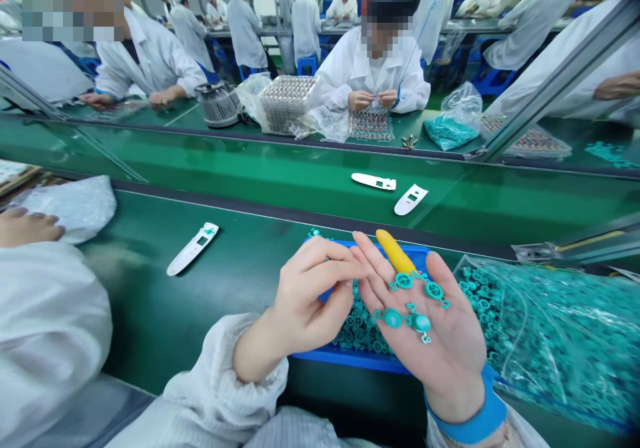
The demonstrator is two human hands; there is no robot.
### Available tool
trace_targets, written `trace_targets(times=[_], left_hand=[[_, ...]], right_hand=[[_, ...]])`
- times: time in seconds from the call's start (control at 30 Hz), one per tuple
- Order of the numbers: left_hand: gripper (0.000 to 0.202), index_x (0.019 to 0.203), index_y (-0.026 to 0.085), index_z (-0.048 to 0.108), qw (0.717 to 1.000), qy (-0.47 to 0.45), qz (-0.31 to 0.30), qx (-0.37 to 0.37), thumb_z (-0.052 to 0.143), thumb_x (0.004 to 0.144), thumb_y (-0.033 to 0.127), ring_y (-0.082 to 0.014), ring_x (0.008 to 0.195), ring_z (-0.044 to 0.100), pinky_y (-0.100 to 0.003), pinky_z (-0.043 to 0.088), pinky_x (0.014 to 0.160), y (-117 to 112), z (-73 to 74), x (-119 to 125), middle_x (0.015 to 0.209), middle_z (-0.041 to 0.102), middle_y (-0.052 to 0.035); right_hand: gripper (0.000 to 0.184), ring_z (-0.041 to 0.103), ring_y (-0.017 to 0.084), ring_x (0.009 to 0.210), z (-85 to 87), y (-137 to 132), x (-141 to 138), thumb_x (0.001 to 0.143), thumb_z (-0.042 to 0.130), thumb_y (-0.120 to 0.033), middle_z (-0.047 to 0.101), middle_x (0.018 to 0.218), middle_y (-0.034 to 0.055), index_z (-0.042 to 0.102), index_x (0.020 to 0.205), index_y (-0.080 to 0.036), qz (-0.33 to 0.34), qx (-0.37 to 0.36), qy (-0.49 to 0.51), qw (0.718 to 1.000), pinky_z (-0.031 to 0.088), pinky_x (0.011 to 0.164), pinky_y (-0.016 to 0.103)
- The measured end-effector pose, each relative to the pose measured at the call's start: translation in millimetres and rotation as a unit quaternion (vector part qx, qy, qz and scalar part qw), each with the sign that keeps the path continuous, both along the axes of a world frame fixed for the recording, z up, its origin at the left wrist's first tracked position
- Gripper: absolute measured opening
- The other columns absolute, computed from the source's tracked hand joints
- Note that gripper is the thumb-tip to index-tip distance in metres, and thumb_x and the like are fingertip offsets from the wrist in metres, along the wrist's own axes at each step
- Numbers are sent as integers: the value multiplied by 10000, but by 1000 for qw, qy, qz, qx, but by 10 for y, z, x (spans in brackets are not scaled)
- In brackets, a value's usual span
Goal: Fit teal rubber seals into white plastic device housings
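My right hand (440, 328) lies palm up over a blue tray (360, 358). Several small teal rubber button parts (413, 301) rest on the palm, and its index finger wears a yellow finger cot (395, 251). My left hand (310, 295) is beside it, fingers pinched together at the right hand's fingertips. What it pinches is too small to make out. The tray beneath holds many more teal parts (357, 328).
A clear bag of teal parts (550, 328) lies to the right. White plastic shells lie on the green belt: one (193, 248) at left, two (374, 181) (410, 199) farther off. A neighbour's sleeve (45, 328) is at left. Other workers sit across the belt.
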State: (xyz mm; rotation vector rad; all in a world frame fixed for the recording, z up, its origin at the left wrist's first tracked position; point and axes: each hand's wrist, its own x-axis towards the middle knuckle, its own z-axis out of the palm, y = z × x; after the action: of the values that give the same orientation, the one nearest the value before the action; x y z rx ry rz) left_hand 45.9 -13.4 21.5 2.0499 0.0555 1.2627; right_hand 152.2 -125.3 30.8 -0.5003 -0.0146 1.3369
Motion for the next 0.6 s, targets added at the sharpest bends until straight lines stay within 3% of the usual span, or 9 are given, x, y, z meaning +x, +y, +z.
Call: trace_targets(times=[0.13, 0.23, 0.33, 0.4, 0.6], left_hand=[[219, 869, 170, 621, 1000, 4, 3, 17, 524, 773, -1, -128, 739, 588, -284, 486, 668, -10, 4, 22, 829, 651, -38], [176, 865, 195, 625, 997, 45, 35, 53, 561, 773, 60, -173, 884, 589, -373, 480, 819, -23, 13, 13, 926, 652, -50], [117, 814, 217, 642, 987, 138, 60, 58, 589, 760, 128, -265, 1162, 498, -559, 285, 1045, -41, 21, -20, 1123, 604, -70], [112, 811, 225, 656, 981, 182, 49, 37, 589, 763, 148, -300, 1261, 423, -624, 143, 1082, -49, 23, -39, 1212, 563, -75], [140, 828, 231, 679, 978, 208, 20, -4, 589, 762, 149, -308, 1300, 396, -629, 76, 1100, -39, 25, -38, 1275, 548, -68]], right_hand=[[491, 506, 160, 1235, -1, 16, -9, 911, 332, -536, 558, 1336, 36, 598, 1193, -233, 7, -3, -5, 1000, 396, 1044, 327], [500, 481, 176, 1257, -11, 20, -16, 898, 350, -560, 546, 1348, 31, 600, 1190, -240, 20, -16, -2, 1000, 421, 1023, 337], [496, 461, 179, 1273, -23, 18, -16, 894, 355, -565, 538, 1355, 26, 598, 1187, -247, 32, -30, 1, 999, 458, 982, 329], [501, 472, 187, 1263, -28, 20, -18, 892, 346, -572, 551, 1340, 27, 604, 1172, -246, 36, -38, 6, 999, 473, 968, 344], [518, 517, 182, 1218, -14, 30, -45, 884, 296, -601, 637, 1221, 5, 617, 1121, -272, 49, -72, 39, 995, 485, 962, 369]])
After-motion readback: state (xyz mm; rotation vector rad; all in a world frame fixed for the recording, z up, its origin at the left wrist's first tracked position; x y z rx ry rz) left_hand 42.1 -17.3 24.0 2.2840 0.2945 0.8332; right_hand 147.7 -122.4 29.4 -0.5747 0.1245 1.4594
